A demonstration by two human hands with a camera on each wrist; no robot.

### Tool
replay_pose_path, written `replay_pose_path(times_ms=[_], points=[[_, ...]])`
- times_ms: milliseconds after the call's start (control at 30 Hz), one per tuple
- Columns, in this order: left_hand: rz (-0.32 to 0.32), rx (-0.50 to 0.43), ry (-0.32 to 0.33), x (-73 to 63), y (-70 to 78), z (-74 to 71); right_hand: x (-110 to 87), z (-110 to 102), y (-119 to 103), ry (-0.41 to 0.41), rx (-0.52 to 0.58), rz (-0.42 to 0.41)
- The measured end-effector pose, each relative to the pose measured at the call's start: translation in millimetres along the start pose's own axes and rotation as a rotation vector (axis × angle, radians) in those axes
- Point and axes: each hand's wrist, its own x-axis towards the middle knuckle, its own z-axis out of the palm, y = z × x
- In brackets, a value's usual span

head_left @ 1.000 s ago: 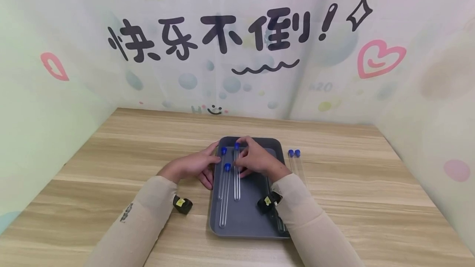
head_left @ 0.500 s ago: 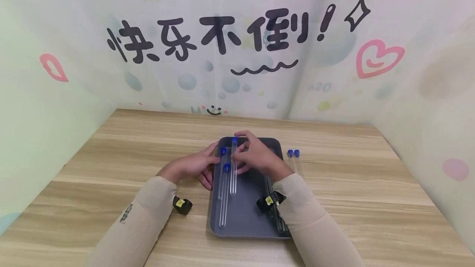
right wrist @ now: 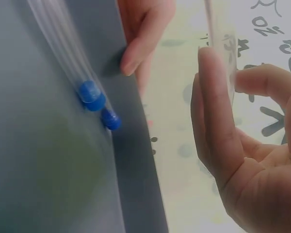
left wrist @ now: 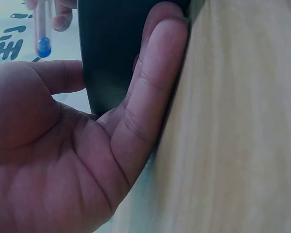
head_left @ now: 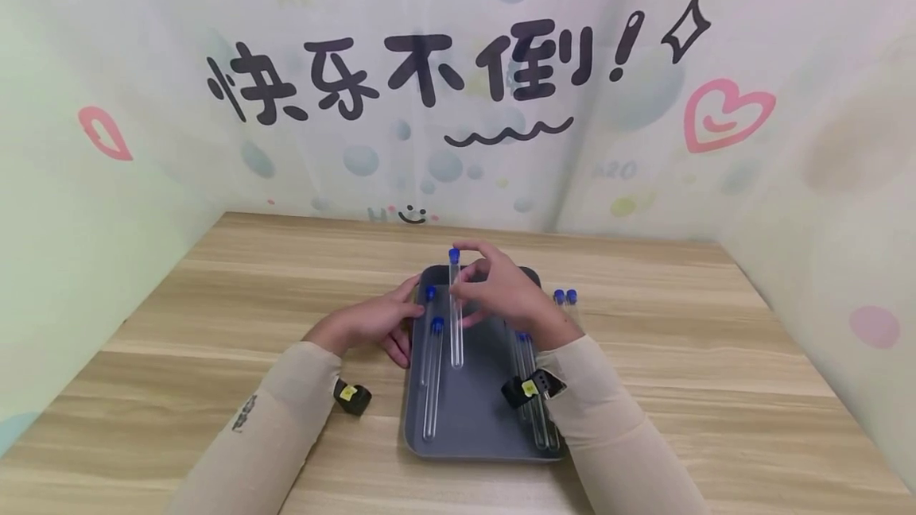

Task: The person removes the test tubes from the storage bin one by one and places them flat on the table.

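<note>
My right hand (head_left: 504, 288) pinches a clear test tube (head_left: 456, 324) with a blue cap between thumb and fingers, near its upper half. The tube hangs over the grey tray (head_left: 475, 424), cap end away from me. In the right wrist view, the thumb and fingers (right wrist: 216, 111) press on the glass from both sides. My left hand (head_left: 372, 320) grips the tray's left wall, thumb over the rim and fingers along the outside, as the left wrist view shows. Two capped test tubes (head_left: 432, 396) lie in the tray's left part, beside my left thumb.
Several more test tubes (head_left: 541, 416) lie along the tray's right side, partly hidden by my right wrist and its black camera (head_left: 525, 388). Two blue-capped tubes (head_left: 571, 297) lie on the wooden table (head_left: 680, 388) right of the tray. A printed cloth (head_left: 429, 173) hangs behind.
My right hand has lifted the pinched test tube up and away from me, out of the tray. My left hand stays at the tray's left wall.
</note>
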Motion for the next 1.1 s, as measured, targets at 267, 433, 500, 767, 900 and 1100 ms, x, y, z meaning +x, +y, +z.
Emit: replay_pose_path(times_ms=[267, 433, 500, 767, 900, 1100], points=[[-0.008, -0.004, 0.016, 0.7, 0.1, 1.7, -9.9, -6.1, -13.6, -0.013, -0.023, -0.01], [-0.004, -0.012, 0.017, 1.6, -1.6, 2.5, -20.0, -11.8, -21.4, -0.006, -0.03, -0.035], [-0.002, -0.008, 0.02, 0.8, -0.7, 2.4, -23.5, -14.2, -23.0, -0.003, -0.038, -0.039], [0.005, 0.006, 0.009, -2.1, 2.2, 1.9, -35.8, -31.4, -21.7, 0.042, -0.074, -0.044], [0.005, 0.005, 0.007, -1.4, 1.5, 1.5, -43.7, -43.0, -20.0, 0.06, -0.084, -0.047], [0.005, 0.005, 0.002, 0.2, 0.1, 1.0, -54.9, -58.7, -14.2, 0.1, -0.099, -0.038]])
